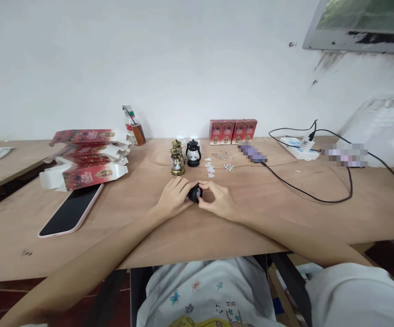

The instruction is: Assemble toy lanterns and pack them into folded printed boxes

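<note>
Both hands meet around a small black lantern [194, 193] over the table, its round underside turned to the right. My left hand [174, 196] wraps its fingers around the body. With thumb and fingertips, my right hand [219, 198] pinches the base rim. Just beyond stand a black lantern [193, 154], bronze-coloured lanterns [177, 163] and white ones [181, 136] partly hidden behind. Small white pieces [209, 168] and a little pile of round, button-like parts [229, 167] lie to their right, near thin wire pieces [224, 156].
Flattened red boxes [91, 175] overlap a phone [71, 211] at left. Upright red boxes [233, 132] and a bottle [136, 131] stand by the wall. A purple phone [252, 153], its black cable [306, 195] and a power strip [299, 149] occupy the right side.
</note>
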